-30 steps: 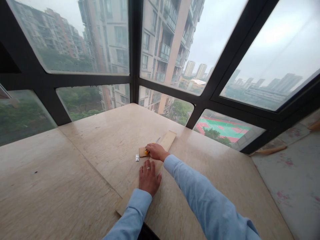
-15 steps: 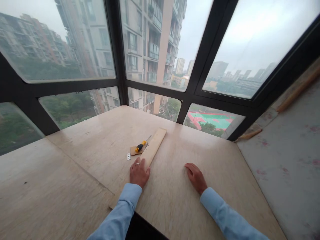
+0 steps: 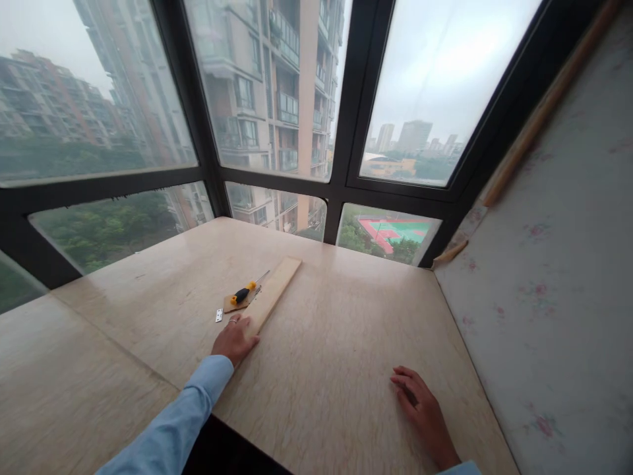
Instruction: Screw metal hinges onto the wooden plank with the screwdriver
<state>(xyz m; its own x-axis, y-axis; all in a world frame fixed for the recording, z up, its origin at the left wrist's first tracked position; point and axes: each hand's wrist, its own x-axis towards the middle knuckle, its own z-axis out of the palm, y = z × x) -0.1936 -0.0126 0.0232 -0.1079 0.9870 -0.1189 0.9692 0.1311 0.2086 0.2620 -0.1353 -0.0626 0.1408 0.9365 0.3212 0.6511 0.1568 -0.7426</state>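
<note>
My left hand point(image 3: 233, 340) lies over a long, flat wooden board point(image 3: 277, 285). Its thumb is at the board's right edge and its fingers are at the left side, gripping it. Just left of the board, a yellow and black screwdriver point(image 3: 242, 294) rests on a small brown piece point(image 3: 228, 305) that looks like thin wood or cardboard. Small dark bits, perhaps screws point(image 3: 258, 290), lie by the shaft. Beside them is a metal hinge point(image 3: 219, 315). Over the right part of the surface, my right hand point(image 3: 421, 408) holds nothing, its fingers loosely bent and apart.
A pale marble-patterned sill point(image 3: 336, 330) spreads under everything, with a seam point(image 3: 123, 353) at the left. Its near edge drops to a dark gap point(image 3: 227, 448). Dark window frames point(image 3: 337, 191) border the back, and a flowered papered wall point(image 3: 539, 316) stands on the right.
The view has turned to the right. My right hand has moved right and closer to me, away from the board. My left hand stays on the board.
</note>
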